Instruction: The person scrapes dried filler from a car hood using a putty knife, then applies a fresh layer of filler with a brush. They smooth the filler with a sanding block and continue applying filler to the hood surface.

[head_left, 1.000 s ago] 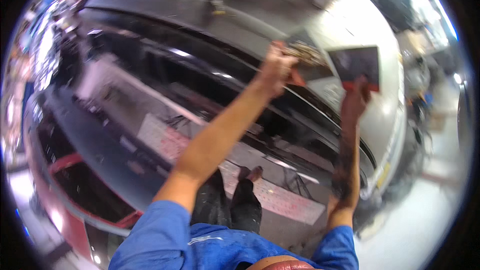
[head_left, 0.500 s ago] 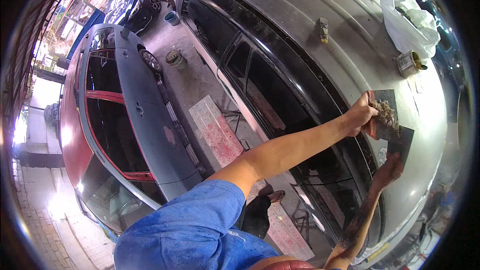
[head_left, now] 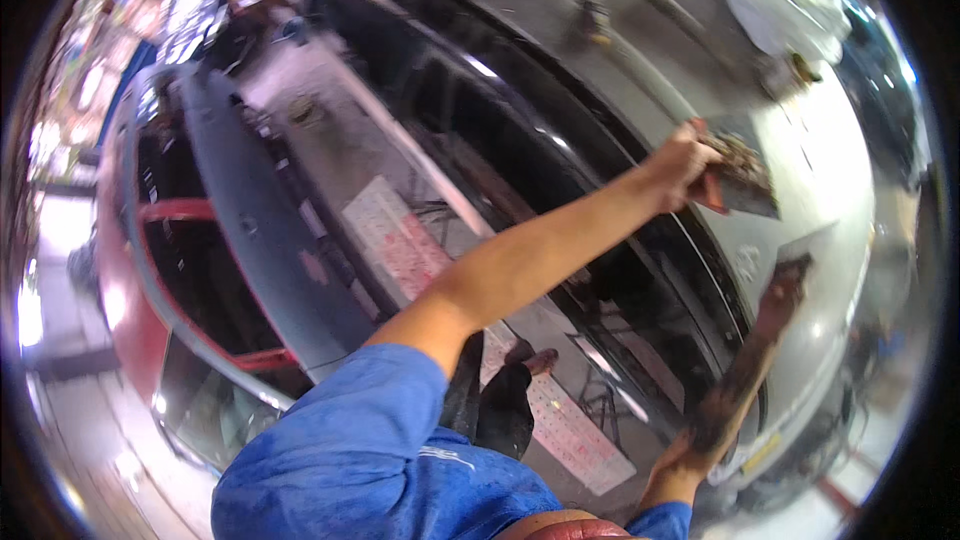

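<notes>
Over the van's roof, my left hand is closed on a wide putty knife with a red handle and a dark flat blade. A lumpy brownish heap of putty lies on that blade. Nearer me, my right hand pinches a thin flat spreader, blurred by motion, at the pale roof surface. The two tools are apart. A whitish smear marks the roof between my hands.
An open can and a white plastic bag stand farther along the roof, with a small block-like object left of them. Below is a red-stained plank on legs, with my foot on it. A grey-and-red car is parked left.
The spreader in my right hand has come away from the putty knife and moved down toward the roof. My left hand has shifted up and left. The whole view has tilted and blurred.
</notes>
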{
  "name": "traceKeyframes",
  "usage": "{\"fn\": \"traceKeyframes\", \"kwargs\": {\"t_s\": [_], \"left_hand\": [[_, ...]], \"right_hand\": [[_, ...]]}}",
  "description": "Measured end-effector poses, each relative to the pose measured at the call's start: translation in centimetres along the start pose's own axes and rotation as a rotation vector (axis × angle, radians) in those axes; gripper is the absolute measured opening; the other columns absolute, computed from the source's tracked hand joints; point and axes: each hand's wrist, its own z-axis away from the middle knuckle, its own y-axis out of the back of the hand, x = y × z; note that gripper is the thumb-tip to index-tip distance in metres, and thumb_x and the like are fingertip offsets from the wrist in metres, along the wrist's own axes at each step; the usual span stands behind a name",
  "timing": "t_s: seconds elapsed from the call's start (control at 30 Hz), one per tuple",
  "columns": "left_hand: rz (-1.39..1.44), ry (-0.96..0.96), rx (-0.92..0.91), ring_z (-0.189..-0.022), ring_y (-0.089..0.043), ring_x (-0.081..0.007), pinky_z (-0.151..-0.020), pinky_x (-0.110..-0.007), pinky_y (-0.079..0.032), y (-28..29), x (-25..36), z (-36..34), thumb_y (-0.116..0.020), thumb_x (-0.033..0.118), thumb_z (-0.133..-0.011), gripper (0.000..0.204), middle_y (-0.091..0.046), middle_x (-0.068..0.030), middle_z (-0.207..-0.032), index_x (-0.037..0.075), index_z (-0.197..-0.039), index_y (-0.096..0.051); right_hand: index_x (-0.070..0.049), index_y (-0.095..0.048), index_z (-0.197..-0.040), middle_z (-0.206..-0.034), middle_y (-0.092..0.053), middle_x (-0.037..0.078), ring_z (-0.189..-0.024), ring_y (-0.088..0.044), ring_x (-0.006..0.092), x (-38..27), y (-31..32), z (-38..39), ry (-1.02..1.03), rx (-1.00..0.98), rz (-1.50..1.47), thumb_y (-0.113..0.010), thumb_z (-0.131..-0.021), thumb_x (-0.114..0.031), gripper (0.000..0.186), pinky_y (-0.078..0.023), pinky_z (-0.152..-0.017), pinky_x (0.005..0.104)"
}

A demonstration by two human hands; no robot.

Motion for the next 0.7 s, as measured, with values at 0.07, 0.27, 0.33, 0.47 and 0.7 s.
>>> {"fn": "traceKeyframes", "kwargs": {"t_s": [0.07,0.27,0.33,0.47,0.7], "left_hand": [[-0.076,0.05,-0.023,-0.095,-0.065,-0.0272,-0.076,-0.056,-0.061,0.2,-0.6,0.5,-0.052,-0.001,-0.089,0.034,-0.056,-0.0144,-0.112,0.006,-0.121,-0.041],[0.018,0.085,-0.296,-0.103,-0.066,-0.025,-0.074,-0.047,-0.064,-0.6,-2.5,1.3,-0.047,0.002,-0.095,0.035,-0.056,-0.0177,-0.118,-0.001,-0.127,-0.034],[-0.019,0.073,-0.264,-0.103,-0.066,-0.024,-0.075,-0.044,-0.064,-1.0,-2.4,1.8,-0.046,0.002,-0.096,0.034,-0.056,-0.0178,-0.119,-0.002,-0.127,-0.035],[-0.041,0.065,-0.196,-0.105,-0.065,-0.0227,-0.083,-0.039,-0.062,-1.4,-1.8,2.0,-0.044,0.0,-0.097,0.03,-0.056,-0.0168,-0.119,-0.003,-0.125,-0.038],[0.022,0.018,-0.19,-0.108,-0.064,-0.0236,-0.092,-0.042,-0.058,-1.4,-0.3,0.9,-0.041,0.0,-0.098,0.026,-0.058,-0.0157,-0.118,-0.001,-0.124,-0.041]], "right_hand": [[0.004,-0.027,-0.148,-0.115,-0.053,0.008,-0.094,-0.053,0.0163,0.6,0.2,-1.2,0.075,0.698,0.036,-0.046,-0.097,-0.008,0.056,-0.045,-0.076,0.025],[0.002,-0.059,-0.124,-0.117,-0.066,0.018,-0.101,-0.066,0.0282,7.2,-2.7,-5.6,-0.037,0.536,-0.095,-0.054,-0.098,-0.029,0.04,-0.056,-0.087,0.0417],[-0.002,-0.06,-0.123,-0.12,-0.065,0.017,-0.106,-0.065,0.0303,8.8,-4.4,-6.6,-0.086,0.515,-0.148,-0.054,-0.097,-0.032,0.041,-0.055,-0.092,0.0468],[-0.004,-0.058,-0.123,-0.117,-0.066,0.015,-0.105,-0.066,0.0268,10.1,-7.5,-7.4,-0.205,0.512,-0.219,-0.052,-0.098,-0.036,0.042,-0.06,-0.081,0.0421],[-0.004,-0.056,-0.116,-0.084,-0.059,0.006,-0.058,-0.043,0.01,10.5,-9.6,-7.6,-0.273,0.617,-0.427,-0.048,-0.1,-0.033,0.034,-0.027,-0.04,0.0214]]}}
